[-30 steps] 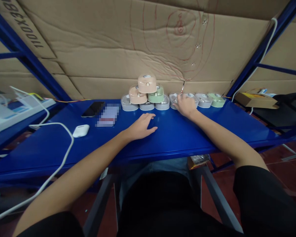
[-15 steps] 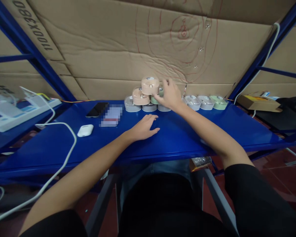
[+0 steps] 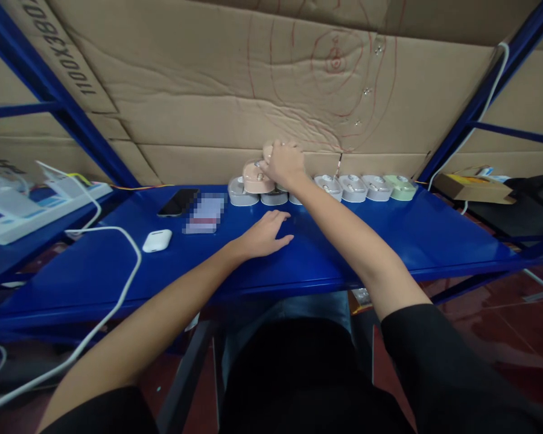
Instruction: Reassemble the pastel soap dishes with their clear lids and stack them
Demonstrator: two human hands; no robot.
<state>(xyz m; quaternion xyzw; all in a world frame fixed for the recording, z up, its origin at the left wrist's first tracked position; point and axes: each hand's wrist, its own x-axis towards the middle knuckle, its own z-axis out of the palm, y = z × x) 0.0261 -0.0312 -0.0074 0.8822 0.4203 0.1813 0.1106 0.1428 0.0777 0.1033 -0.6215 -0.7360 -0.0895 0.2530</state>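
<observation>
Right hand [image 3: 284, 164] at centre frame, fingers closed over the topmost peach plastic case [image 3: 268, 149] of the stack. Left hand [image 3: 262, 237] open, flat on the blue steel shelf [image 3: 425, 241]. Any lift must clear the lower peach case [image 3: 254, 179].

The right hand [image 3: 284, 164] sits on top of a stack of round plastic cases [image 3: 243, 191], covering the highest one, just beside a peach case [image 3: 256, 178]. The left hand [image 3: 263, 236] lies open on the blue worktop [image 3: 344, 241], near the stack. A row of pale cases [image 3: 353, 188] runs off to the right.
</observation>
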